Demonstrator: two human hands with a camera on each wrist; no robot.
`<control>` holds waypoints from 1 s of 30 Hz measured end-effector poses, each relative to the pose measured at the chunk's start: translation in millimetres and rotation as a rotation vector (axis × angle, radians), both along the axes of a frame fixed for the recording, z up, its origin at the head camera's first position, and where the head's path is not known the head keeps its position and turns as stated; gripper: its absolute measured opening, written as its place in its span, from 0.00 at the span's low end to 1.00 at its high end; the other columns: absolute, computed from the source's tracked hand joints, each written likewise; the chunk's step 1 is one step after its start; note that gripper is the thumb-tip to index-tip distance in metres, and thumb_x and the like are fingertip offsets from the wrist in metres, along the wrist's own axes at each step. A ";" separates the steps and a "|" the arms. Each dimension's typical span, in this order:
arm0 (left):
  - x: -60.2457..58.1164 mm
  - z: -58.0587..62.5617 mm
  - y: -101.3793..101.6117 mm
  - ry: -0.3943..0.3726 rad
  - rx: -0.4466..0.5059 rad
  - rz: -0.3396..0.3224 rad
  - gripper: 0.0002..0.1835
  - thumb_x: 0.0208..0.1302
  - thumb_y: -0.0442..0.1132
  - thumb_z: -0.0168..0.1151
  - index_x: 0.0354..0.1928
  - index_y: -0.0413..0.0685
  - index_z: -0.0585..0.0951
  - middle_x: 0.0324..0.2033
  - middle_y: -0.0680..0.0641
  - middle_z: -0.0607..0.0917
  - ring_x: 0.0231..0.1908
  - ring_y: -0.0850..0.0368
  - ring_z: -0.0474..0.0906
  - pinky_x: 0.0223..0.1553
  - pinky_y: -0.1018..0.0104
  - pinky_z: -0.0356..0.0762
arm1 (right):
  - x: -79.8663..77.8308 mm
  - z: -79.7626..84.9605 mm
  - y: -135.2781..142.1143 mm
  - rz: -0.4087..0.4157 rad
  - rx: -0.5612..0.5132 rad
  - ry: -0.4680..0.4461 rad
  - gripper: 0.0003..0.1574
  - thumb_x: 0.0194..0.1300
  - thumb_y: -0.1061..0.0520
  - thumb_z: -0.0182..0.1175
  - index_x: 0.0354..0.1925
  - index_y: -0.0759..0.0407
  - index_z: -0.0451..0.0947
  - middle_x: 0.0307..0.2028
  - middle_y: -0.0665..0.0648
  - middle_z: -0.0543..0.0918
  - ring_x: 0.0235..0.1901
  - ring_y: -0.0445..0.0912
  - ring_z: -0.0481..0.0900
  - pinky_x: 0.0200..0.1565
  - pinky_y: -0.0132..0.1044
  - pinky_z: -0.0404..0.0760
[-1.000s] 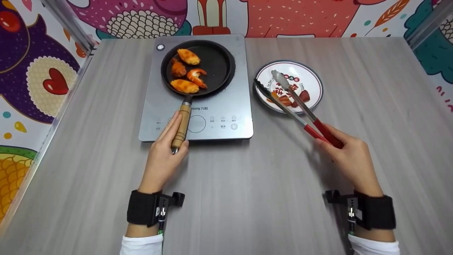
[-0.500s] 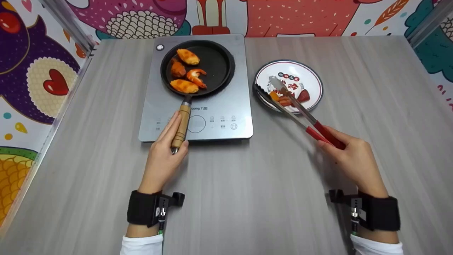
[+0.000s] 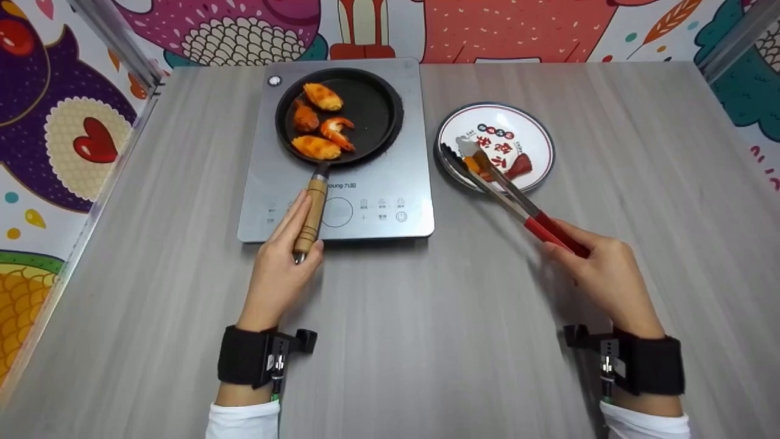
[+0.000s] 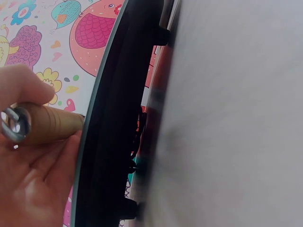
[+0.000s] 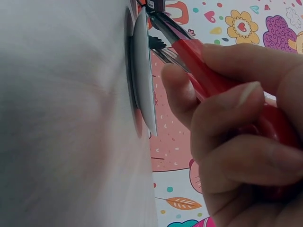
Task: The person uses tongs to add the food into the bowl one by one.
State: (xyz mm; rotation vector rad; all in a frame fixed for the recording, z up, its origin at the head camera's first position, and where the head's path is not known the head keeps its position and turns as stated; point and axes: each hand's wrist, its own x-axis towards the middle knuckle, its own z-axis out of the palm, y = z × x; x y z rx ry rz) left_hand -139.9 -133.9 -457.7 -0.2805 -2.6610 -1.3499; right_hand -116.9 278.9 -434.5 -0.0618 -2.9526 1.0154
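Note:
My left hand [image 3: 283,253] grips the wooden handle [image 3: 312,213] of a black frying pan [image 3: 372,116] on a silver induction cooker [image 3: 402,183]. In the pan lie two yellow-orange pieces [image 3: 315,148], a browned piece [image 3: 305,117] and a shrimp [image 3: 337,133]. My right hand [image 3: 600,268] holds red-handled tongs [image 3: 518,198], fingers curled round the grips in the right wrist view. The tong tips are over the left side of a white plate [image 3: 530,134], around an orange piece of food [image 3: 472,164] partly hidden by them. A dark red piece [image 3: 520,166] lies to their right.
The grey wood-grain table [image 3: 390,317] carries the cooker at left of centre and the plate right of it. Cartoon-printed panels [image 3: 518,30] stand along the back and sides. From the left wrist view, the cooker's dark edge [image 4: 111,118] rises close beside the left hand.
The tongs' arms have drawn closer together, and their tips have come down toward the food on the plate's left side. The left hand and the pan stay put.

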 end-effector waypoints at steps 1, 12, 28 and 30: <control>-0.1 0.0 0.2 -0.004 0.001 0.000 0.36 0.57 0.37 0.57 0.67 0.63 0.56 0.66 0.59 0.54 0.63 0.61 0.52 0.59 0.62 0.59 | 0.1 -0.2 0.2 0.002 0.000 0.002 0.30 0.55 0.40 0.59 0.55 0.49 0.74 0.26 0.57 0.78 0.14 0.44 0.70 0.14 0.32 0.68; 1.7 -1.2 -0.8 -0.006 -0.017 0.009 0.36 0.57 0.38 0.57 0.67 0.64 0.55 0.66 0.59 0.54 0.62 0.60 0.53 0.58 0.60 0.60 | 1.3 -3.1 -0.2 0.015 -0.001 0.028 0.29 0.55 0.42 0.60 0.54 0.49 0.74 0.21 0.56 0.78 0.12 0.43 0.71 0.13 0.31 0.67; 0.1 1.3 0.0 -0.014 0.000 0.010 0.36 0.57 0.37 0.57 0.66 0.65 0.56 0.66 0.60 0.54 0.63 0.61 0.52 0.59 0.61 0.59 | -1.2 -4.4 -0.4 0.008 -0.020 0.031 0.29 0.55 0.41 0.58 0.55 0.48 0.74 0.23 0.56 0.77 0.13 0.44 0.70 0.13 0.32 0.67; 0.6 1.0 -0.2 -0.020 0.004 0.011 0.36 0.57 0.37 0.57 0.66 0.65 0.56 0.66 0.61 0.54 0.63 0.61 0.53 0.58 0.61 0.60 | -1.2 -4.4 -0.5 0.007 -0.023 0.029 0.29 0.55 0.41 0.58 0.55 0.48 0.73 0.23 0.56 0.77 0.13 0.44 0.70 0.13 0.32 0.67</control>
